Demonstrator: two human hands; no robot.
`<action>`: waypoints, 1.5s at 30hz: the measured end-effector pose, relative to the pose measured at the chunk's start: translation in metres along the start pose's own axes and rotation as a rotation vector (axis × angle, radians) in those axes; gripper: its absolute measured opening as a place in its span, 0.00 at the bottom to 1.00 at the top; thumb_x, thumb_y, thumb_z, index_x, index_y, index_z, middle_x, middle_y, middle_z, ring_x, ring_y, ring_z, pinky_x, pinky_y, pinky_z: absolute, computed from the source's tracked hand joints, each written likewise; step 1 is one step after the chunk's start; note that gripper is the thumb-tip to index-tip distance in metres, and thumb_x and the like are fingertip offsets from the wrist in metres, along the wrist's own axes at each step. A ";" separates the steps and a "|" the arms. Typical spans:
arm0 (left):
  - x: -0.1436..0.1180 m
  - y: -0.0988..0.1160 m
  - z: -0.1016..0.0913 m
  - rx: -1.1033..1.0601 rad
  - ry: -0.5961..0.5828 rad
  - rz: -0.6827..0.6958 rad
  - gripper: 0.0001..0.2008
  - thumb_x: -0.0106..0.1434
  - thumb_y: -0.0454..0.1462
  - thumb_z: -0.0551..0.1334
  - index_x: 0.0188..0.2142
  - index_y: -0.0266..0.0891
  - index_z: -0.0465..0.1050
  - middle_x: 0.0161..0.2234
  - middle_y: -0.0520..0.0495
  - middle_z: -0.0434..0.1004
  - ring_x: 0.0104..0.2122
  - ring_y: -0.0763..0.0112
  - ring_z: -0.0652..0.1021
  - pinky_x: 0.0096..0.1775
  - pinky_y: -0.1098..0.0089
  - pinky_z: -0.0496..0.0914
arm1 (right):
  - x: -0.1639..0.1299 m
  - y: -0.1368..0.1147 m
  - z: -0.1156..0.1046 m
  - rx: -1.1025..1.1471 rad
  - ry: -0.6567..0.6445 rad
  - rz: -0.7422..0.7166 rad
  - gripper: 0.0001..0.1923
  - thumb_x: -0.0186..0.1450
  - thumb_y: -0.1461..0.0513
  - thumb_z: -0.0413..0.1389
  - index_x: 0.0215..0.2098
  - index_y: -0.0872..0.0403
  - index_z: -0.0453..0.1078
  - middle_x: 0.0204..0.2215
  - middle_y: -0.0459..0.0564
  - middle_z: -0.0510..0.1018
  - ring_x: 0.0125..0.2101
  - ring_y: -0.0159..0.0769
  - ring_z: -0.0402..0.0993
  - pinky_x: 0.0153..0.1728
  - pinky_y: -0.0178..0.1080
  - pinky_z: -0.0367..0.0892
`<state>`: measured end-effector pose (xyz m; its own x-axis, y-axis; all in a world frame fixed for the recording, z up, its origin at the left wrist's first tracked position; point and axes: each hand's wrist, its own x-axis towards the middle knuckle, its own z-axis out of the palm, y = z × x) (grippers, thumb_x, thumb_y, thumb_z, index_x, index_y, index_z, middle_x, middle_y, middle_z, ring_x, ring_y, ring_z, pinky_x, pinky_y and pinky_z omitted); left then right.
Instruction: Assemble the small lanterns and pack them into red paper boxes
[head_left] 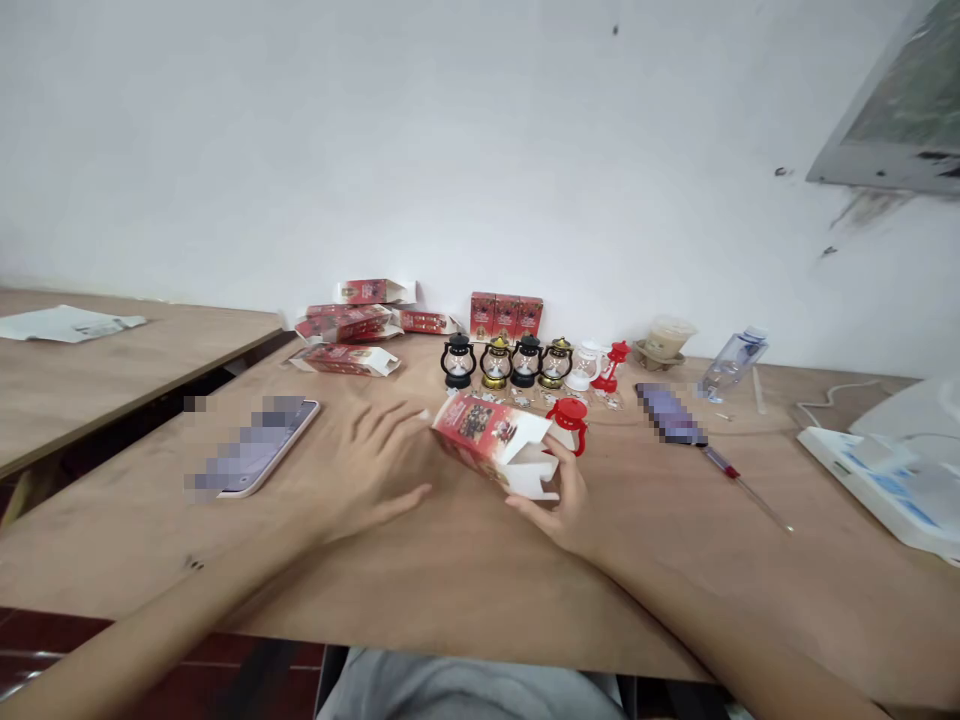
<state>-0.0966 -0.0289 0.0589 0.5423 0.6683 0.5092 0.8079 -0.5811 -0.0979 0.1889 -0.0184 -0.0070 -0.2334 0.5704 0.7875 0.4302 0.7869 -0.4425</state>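
Observation:
In my right hand [559,505] is a red printed carton [480,425], tilted, with its white end flaps folded out toward that hand. My left hand [382,460] hovers just left of the carton with its fingers spread, holding nothing. Right behind the carton stands a small red lantern [571,422], partly covered by the flaps and fingers. Farther back is a row of little lanterns: a black one [457,365], a gold and black one [496,365], a white one [583,368], a red one [613,368] and others. Small clear packets [517,396] lie before them.
Several open red cartons [349,325] are heaped at the back left, and three shut ones [506,317] stand by the wall. A phone [259,450] lies left. At right are another phone [667,412], a screwdriver [750,490], a bottle [735,362], a cup [666,340] and a white device [877,485].

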 end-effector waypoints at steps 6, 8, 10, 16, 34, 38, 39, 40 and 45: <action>0.049 0.030 0.030 -0.055 0.094 0.063 0.42 0.54 0.54 0.61 0.61 0.35 0.49 0.59 0.32 0.60 0.59 0.47 0.60 0.57 0.46 0.50 | 0.001 0.002 0.001 0.039 0.010 0.141 0.35 0.61 0.52 0.57 0.61 0.52 0.49 0.53 0.60 0.65 0.49 0.45 0.68 0.41 0.43 0.72; 0.051 0.031 0.039 -0.040 0.106 0.113 0.42 0.55 0.52 0.62 0.61 0.34 0.48 0.59 0.31 0.60 0.59 0.48 0.61 0.58 0.46 0.49 | 0.004 0.002 -0.001 0.035 -0.021 0.072 0.34 0.62 0.52 0.56 0.61 0.53 0.49 0.55 0.61 0.64 0.53 0.46 0.66 0.46 0.45 0.70; 0.049 0.028 0.047 -0.025 0.123 0.155 0.40 0.56 0.47 0.62 0.62 0.33 0.47 0.58 0.30 0.61 0.58 0.51 0.64 0.58 0.48 0.50 | 0.007 0.000 -0.004 0.054 -0.090 0.018 0.31 0.64 0.52 0.53 0.61 0.53 0.50 0.57 0.61 0.62 0.57 0.47 0.61 0.52 0.48 0.65; 0.039 0.015 0.061 0.031 0.191 0.170 0.32 0.61 0.37 0.58 0.62 0.34 0.49 0.59 0.31 0.61 0.60 0.51 0.61 0.59 0.50 0.53 | 0.013 -0.003 -0.008 0.182 -0.208 0.062 0.18 0.69 0.62 0.44 0.57 0.50 0.61 0.57 0.54 0.67 0.58 0.38 0.61 0.58 0.46 0.59; 0.029 0.040 0.061 -0.178 0.338 0.382 0.19 0.58 0.32 0.61 0.50 0.43 0.65 0.53 0.38 0.69 0.56 0.60 0.68 0.56 0.52 0.61 | 0.014 0.002 -0.001 0.209 -0.107 0.147 0.09 0.64 0.65 0.54 0.43 0.51 0.70 0.41 0.52 0.75 0.44 0.37 0.72 0.46 0.43 0.69; 0.029 0.048 0.053 -0.214 0.322 0.452 0.15 0.58 0.34 0.62 0.46 0.42 0.68 0.53 0.39 0.70 0.55 0.63 0.70 0.59 0.56 0.59 | 0.010 -0.007 -0.001 0.041 -0.145 -0.024 0.13 0.66 0.68 0.48 0.47 0.52 0.66 0.44 0.55 0.73 0.47 0.38 0.70 0.47 0.41 0.69; 0.029 0.051 0.051 -0.217 0.321 0.460 0.13 0.58 0.34 0.61 0.44 0.41 0.69 0.52 0.40 0.71 0.54 0.64 0.70 0.59 0.57 0.59 | 0.009 -0.009 0.000 -0.006 -0.159 -0.062 0.14 0.65 0.68 0.48 0.49 0.53 0.65 0.44 0.56 0.72 0.47 0.38 0.71 0.46 0.40 0.70; 0.029 0.053 0.050 -0.216 0.325 0.463 0.12 0.59 0.34 0.60 0.43 0.41 0.70 0.51 0.40 0.72 0.53 0.65 0.71 0.59 0.57 0.60 | 0.008 -0.011 0.000 -0.053 -0.171 -0.110 0.16 0.65 0.68 0.48 0.51 0.53 0.63 0.45 0.56 0.72 0.47 0.39 0.71 0.45 0.40 0.71; 0.029 0.054 0.050 -0.159 0.342 0.463 0.11 0.59 0.35 0.59 0.43 0.44 0.72 0.43 0.43 0.75 0.47 0.65 0.74 0.53 0.59 0.66 | 0.005 -0.015 0.002 -0.207 -0.183 -0.295 0.21 0.65 0.71 0.45 0.56 0.55 0.57 0.44 0.58 0.74 0.44 0.38 0.74 0.43 0.37 0.73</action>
<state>-0.0253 -0.0180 0.0260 0.7039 0.1563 0.6929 0.4463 -0.8562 -0.2602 0.1795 -0.0267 0.0022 -0.5168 0.3743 0.7699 0.4837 0.8697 -0.0981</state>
